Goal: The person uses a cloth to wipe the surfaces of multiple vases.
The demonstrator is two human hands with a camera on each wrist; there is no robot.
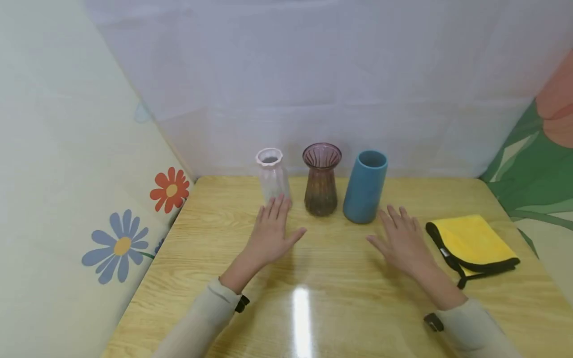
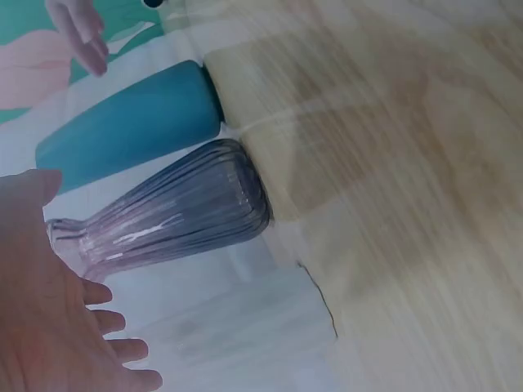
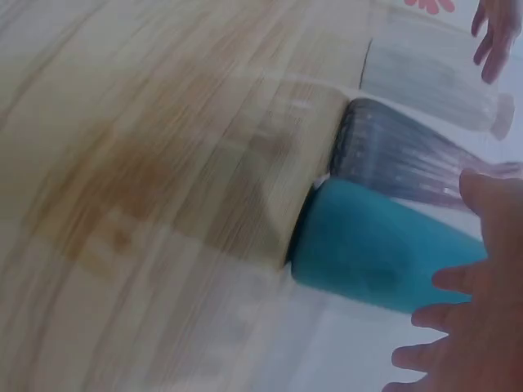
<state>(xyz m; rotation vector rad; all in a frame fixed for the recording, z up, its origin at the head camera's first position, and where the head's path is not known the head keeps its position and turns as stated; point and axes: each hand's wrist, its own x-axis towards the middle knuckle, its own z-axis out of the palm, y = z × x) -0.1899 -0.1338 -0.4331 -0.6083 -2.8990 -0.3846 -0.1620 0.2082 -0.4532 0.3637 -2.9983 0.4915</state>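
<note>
Both grips, left (image 1: 270, 233) and right (image 1: 403, 238), lay flat-fingered, holding nothing, before ribbed glass vases (image 1: 321, 180) and a smooth blue cylinder (image 1: 364, 187); only the head view showed the yellow cloth (image 1: 474, 241).

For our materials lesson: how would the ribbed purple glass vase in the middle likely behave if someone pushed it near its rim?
The ribbed purple glass vase would probably tip rather than slide: it is tall, with a flared rim over a narrow neck. Being glass, it looks stiff and breakable. On its side it might roll into the blue cylindrical vase.

Probably a staged tabletop booth, backdrop sheets (image 1: 313, 74)

Both hands (image 1: 270, 233) flat, fingers (image 1: 398, 217) spread.
</note>
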